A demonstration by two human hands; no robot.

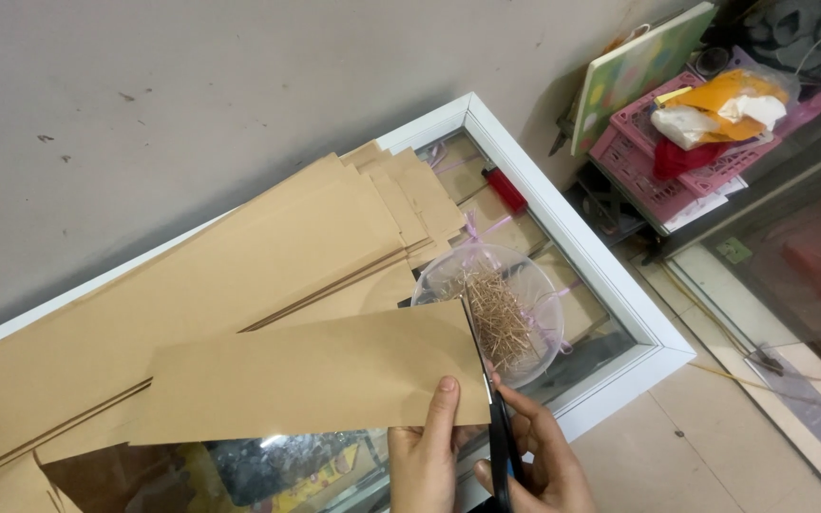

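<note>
The left hand (427, 456) pinches a brown paper strip (315, 375), seemingly light and floppy, best held near the cut, just before the clear bowl (544, 294) of shreds. The right hand's (544, 465) fingers grip black scissors (496, 418) slicing its end.

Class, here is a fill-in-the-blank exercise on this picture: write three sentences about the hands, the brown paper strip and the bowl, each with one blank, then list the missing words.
1. The right hand works a pair of black ____ along the end of the brown paper strip.
2. The left hand grips the strip's lower edge with its ____ on top.
3. Thin paper slivers lie in a clear plastic ____ behind the strip.

Missing words: scissors; thumb; bowl.
</note>
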